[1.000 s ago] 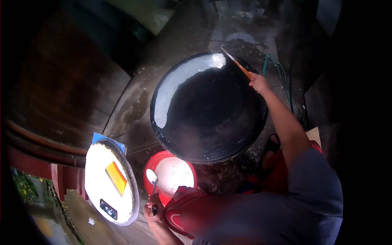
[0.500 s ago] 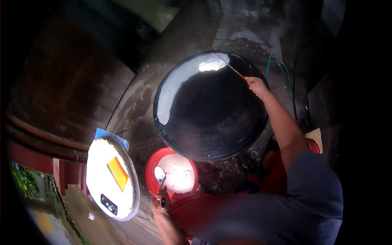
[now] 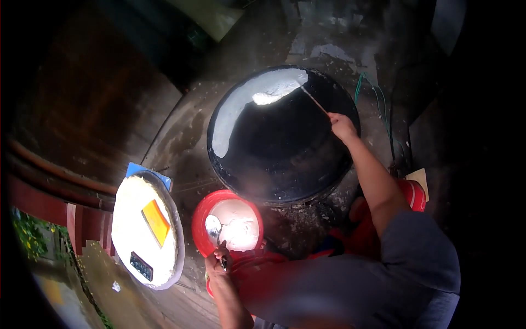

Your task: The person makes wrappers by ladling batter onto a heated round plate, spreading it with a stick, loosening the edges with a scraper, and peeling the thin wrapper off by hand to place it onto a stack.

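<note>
My right hand (image 3: 343, 127) is closed around a thin stick-like spreader (image 3: 314, 100), whose far end touches the batter on a large round black griddle (image 3: 285, 159). White batter (image 3: 227, 123) lies in a curved band along the griddle's far and left rim, with a thicker lump (image 3: 267, 97) at its inner edge. Low in the view, my left hand (image 3: 219, 263) grips the dark handle of a metal ladle (image 3: 213, 226). The ladle's bowl is over a red basin (image 3: 200, 225) of pale batter (image 3: 241, 227), near its left side.
Left of the basin stands a round pale stack (image 3: 131, 208), with a yellow flat piece (image 3: 156, 222) and a phone-like dark object (image 3: 142, 266) on top. A blue piece (image 3: 148, 174) shows behind it. Green cord (image 3: 383, 104) hangs beyond the griddle's right edge.
The thicker batter lump has shifted left and inward on the griddle. My right hand has come slightly nearer with the spreader. My left hand still holds the ladle at the basin.
</note>
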`<state>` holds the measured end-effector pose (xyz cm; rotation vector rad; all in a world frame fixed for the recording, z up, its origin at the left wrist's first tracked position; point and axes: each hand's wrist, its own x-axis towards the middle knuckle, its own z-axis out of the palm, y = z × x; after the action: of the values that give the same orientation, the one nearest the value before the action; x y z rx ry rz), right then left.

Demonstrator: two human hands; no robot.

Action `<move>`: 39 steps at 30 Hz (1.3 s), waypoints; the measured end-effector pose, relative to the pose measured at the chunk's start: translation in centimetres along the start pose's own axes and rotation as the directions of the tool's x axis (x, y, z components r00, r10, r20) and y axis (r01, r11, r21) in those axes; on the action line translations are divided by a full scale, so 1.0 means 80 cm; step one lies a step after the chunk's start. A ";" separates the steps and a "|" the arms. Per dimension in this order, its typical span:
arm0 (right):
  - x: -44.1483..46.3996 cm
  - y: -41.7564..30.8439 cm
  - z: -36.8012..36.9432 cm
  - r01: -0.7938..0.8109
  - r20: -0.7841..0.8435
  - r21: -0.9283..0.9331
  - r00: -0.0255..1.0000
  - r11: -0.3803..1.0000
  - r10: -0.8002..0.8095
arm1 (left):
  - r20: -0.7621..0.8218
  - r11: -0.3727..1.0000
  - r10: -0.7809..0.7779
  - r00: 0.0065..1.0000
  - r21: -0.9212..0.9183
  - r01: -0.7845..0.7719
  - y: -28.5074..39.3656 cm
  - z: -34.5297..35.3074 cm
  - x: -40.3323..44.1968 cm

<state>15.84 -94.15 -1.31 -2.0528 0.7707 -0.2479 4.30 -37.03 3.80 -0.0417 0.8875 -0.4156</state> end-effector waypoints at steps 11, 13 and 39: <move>-0.048 -0.115 0.067 0.124 0.234 -0.230 0.970 0.965 -0.069 | 0.013 0.999 0.009 1.000 0.040 -0.009 0.005 -0.013 -0.004; -0.054 -0.114 0.043 0.234 0.290 -0.221 0.943 0.947 -0.166 | 0.073 0.998 -0.026 0.997 0.065 0.021 0.009 -0.018 -0.002; -0.082 -0.040 0.039 0.221 0.176 -0.026 0.961 0.975 -0.213 | 0.047 0.982 0.017 0.999 0.186 -0.026 0.003 -0.023 0.001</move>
<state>13.46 -86.75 0.24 -2.1708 0.4482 -0.1731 3.02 -36.61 2.48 0.1307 0.8009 -0.4745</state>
